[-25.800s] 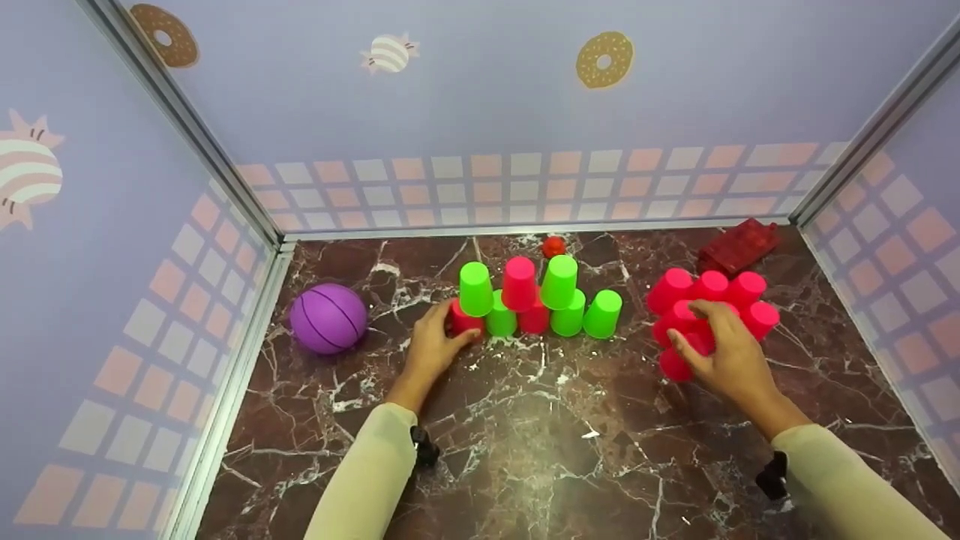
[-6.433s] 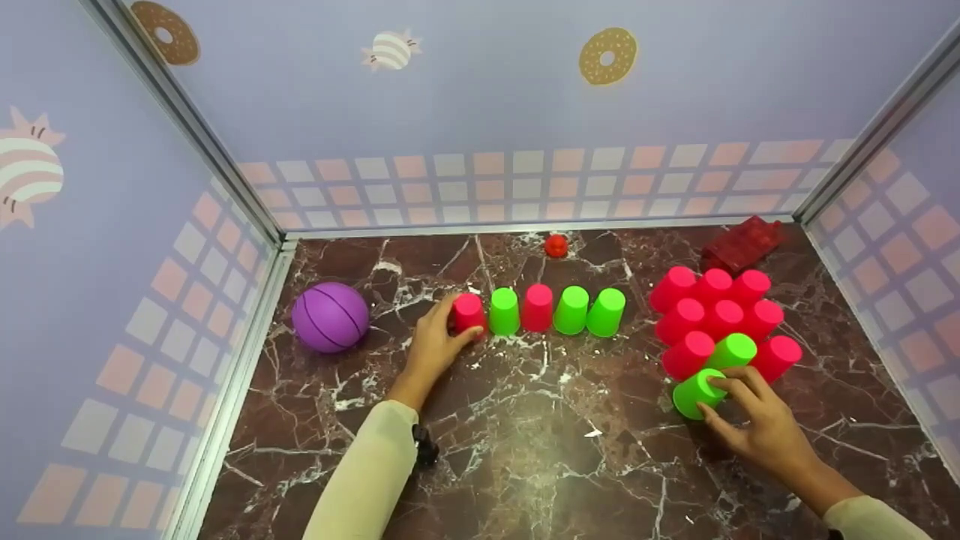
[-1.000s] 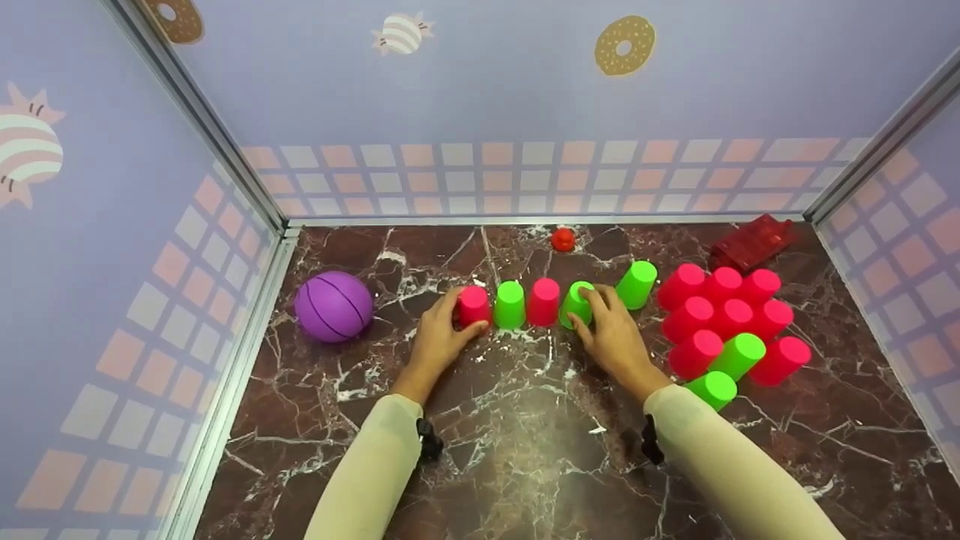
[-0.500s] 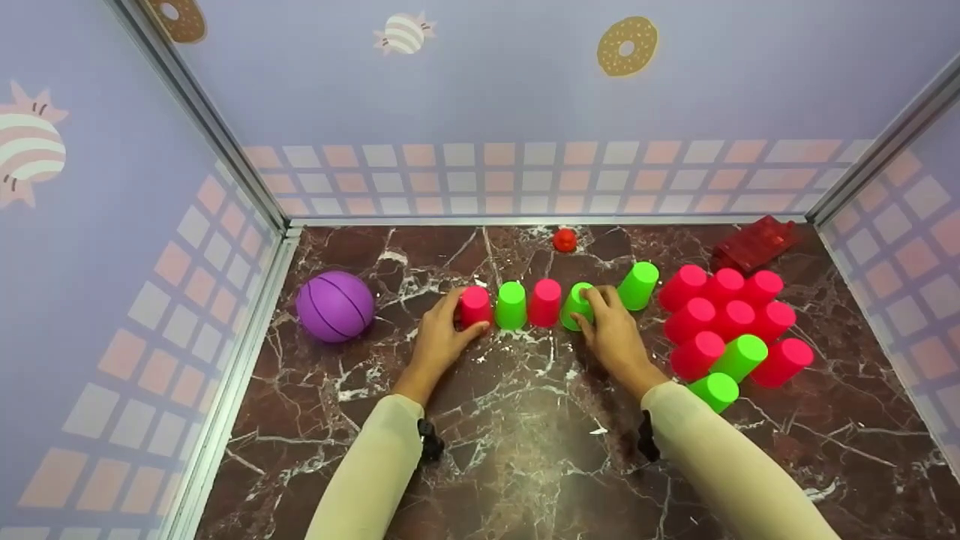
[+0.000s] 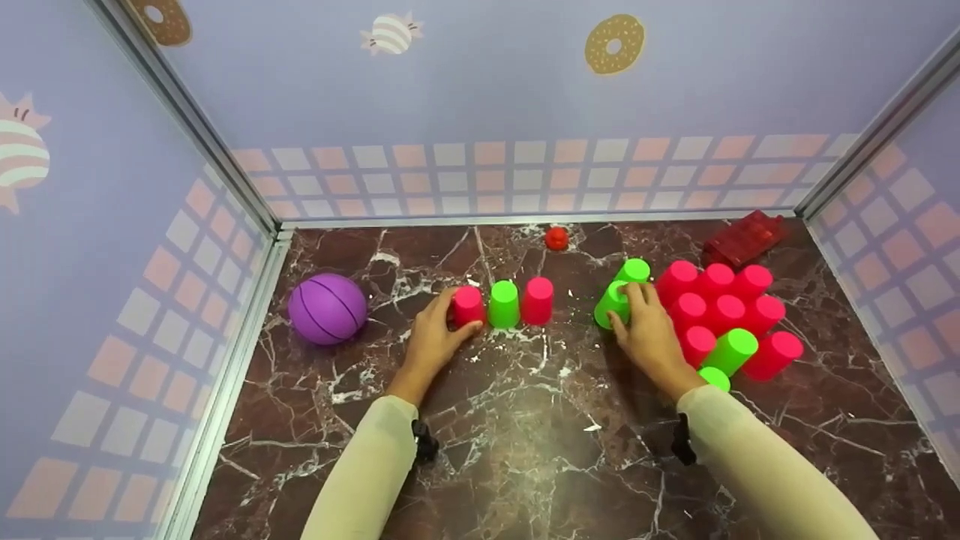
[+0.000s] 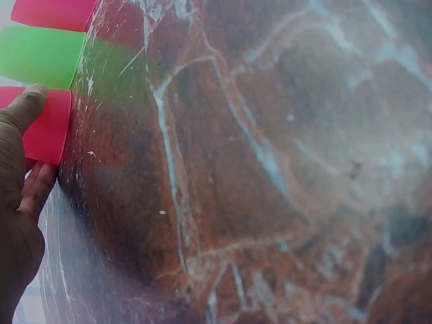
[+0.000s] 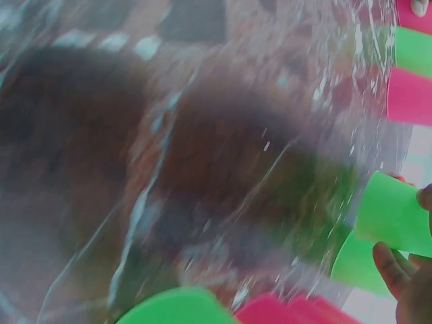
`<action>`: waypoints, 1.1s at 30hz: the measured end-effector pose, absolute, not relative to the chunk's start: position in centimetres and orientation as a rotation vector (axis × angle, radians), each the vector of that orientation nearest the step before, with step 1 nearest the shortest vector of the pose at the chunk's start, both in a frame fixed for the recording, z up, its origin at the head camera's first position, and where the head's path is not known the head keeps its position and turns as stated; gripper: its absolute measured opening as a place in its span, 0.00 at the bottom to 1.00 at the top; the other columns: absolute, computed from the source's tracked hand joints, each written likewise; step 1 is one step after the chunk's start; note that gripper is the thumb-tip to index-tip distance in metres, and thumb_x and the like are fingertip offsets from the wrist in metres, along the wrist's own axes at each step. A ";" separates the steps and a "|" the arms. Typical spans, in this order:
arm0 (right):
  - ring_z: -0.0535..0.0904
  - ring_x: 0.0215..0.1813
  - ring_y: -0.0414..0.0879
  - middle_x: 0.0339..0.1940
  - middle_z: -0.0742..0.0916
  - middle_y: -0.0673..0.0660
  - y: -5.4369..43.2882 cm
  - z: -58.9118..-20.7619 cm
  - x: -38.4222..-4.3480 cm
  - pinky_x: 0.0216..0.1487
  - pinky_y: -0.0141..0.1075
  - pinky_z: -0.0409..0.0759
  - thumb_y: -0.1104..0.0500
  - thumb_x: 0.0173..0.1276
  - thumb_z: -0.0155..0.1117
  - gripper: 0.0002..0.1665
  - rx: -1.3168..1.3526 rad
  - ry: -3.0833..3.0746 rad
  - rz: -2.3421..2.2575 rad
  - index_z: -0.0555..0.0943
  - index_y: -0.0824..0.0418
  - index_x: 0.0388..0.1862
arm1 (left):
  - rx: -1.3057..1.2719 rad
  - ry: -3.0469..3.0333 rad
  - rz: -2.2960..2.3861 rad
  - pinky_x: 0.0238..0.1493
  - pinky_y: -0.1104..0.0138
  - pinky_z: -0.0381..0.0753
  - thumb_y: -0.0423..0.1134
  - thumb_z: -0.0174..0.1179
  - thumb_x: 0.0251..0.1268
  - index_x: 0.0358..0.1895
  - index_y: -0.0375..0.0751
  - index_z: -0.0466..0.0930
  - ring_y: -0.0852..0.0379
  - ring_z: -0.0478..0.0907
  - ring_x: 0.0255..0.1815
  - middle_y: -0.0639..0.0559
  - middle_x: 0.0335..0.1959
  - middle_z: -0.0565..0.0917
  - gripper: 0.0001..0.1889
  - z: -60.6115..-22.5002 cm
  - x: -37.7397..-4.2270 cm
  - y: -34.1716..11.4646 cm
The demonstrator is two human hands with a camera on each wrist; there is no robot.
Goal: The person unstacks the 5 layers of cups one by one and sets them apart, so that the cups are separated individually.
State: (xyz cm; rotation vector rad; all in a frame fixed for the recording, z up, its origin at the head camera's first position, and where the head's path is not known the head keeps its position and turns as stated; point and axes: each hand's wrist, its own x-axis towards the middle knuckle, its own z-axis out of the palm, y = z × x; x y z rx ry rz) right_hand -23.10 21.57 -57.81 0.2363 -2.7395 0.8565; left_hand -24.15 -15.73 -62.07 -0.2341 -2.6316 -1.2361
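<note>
My left hand (image 5: 435,337) holds the leftmost pink cup (image 5: 469,306), its thumb and fingers around the sides. That cup stands upside down in a short row with a green cup (image 5: 504,305) and another pink cup (image 5: 538,301). To the right, my right hand (image 5: 649,330) grips a green cup (image 5: 611,307) between thumb and fingers. A second green cup (image 5: 635,268) stands just behind it, partly covered. The right wrist view shows the gripped green cup (image 7: 391,212) overlapping the one behind. In the left wrist view, thumb and fingers lie on the pink cup (image 6: 50,125).
Several upside-down pink cups (image 5: 727,309) stand grouped on the right, with a green cup (image 5: 735,346) and another green cup (image 5: 715,377) at their front. A purple ball (image 5: 328,309) sits at left. Near the back wall lie a small red object (image 5: 556,238) and a dark red block-like object (image 5: 745,238).
My right hand has drawn the green cup rightward, out of the row and in front of the other green cup. My left hand stays on the pink cup. Earlier, cups were stacked on the row.
</note>
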 end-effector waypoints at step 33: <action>0.68 0.72 0.75 0.74 0.74 0.75 21.0 -57.5 -22.9 0.76 0.65 0.71 0.55 0.73 0.74 0.33 0.226 -2.604 0.663 0.74 0.69 0.69 | -0.225 -2.629 -1.214 0.60 0.47 0.90 0.46 0.83 0.60 0.71 0.45 0.79 0.39 0.90 0.57 0.36 0.59 0.89 0.36 -62.1 -24.1 -15.5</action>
